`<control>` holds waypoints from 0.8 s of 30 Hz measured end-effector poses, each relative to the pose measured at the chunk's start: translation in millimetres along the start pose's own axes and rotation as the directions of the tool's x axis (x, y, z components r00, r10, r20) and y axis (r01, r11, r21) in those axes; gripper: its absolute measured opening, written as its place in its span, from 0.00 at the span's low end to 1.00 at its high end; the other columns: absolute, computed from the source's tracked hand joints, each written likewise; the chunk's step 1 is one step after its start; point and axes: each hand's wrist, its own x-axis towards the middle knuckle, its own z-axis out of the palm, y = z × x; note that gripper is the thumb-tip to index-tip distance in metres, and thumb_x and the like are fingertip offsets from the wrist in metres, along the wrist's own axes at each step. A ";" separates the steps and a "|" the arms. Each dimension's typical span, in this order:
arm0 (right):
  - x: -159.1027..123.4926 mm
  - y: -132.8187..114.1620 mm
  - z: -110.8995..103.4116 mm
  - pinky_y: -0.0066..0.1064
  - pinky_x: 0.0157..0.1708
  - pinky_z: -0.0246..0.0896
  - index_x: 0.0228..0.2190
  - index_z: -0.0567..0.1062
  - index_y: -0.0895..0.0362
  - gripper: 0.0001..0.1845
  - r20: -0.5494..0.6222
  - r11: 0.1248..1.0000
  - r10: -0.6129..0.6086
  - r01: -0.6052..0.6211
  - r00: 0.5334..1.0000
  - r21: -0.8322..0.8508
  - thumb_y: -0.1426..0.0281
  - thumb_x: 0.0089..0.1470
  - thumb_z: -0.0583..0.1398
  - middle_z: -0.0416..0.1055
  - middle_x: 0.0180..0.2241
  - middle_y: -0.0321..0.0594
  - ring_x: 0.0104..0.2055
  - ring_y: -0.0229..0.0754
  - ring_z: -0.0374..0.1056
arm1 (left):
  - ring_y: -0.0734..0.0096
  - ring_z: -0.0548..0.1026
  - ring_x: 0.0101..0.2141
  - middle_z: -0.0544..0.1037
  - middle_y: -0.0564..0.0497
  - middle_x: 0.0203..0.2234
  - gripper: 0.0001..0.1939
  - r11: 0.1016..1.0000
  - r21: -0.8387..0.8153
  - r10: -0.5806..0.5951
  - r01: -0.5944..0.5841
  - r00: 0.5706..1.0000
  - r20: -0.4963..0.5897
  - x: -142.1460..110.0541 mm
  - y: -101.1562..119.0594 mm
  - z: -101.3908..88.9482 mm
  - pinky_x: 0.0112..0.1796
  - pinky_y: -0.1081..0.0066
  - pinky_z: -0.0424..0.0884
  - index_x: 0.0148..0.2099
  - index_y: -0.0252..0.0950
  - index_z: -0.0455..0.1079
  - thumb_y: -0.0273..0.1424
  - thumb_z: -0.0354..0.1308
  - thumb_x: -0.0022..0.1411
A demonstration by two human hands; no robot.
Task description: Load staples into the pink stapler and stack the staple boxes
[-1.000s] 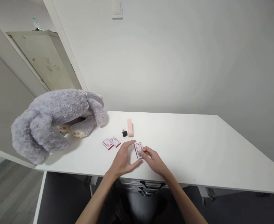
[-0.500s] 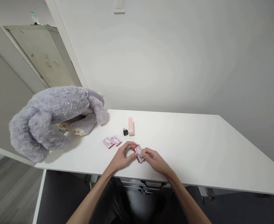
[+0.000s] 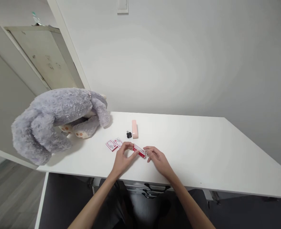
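Note:
My left hand grips a small red-and-white box between thumb and fingers, just above the white table. The box is tilted, so a red side faces me and its printed white top is partly visible. My right hand is closed at the box's right end, with thumb and index finger pinched on that end. Exactly what the pinch holds there is too small to tell. Two similar red-and-white boxes lie flat side by side left of my left hand, one partly hidden by it.
Behind the hands lie a pink stapler and a small black staple remover. A large lilac plush toy leans over the left end of the white table. Drawers with black handles sit below the front edge.
Both hands have turned the held box from nearly upright to sideways and shifted it slightly left and back. My left hand now overlaps one lying box.

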 end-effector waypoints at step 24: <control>-0.4 6.8 -2.9 0.42 0.54 0.66 0.36 0.78 0.52 0.13 -0.129 0.960 -0.187 0.153 0.974 -0.234 0.57 0.66 0.60 0.71 0.50 0.47 0.56 0.50 0.68 | 0.56 0.80 0.51 0.80 0.41 0.53 0.14 0.986 -0.154 -0.032 0.064 0.979 0.204 -0.7 8.0 -2.6 0.55 0.54 0.75 0.37 0.37 0.72 0.40 0.69 0.61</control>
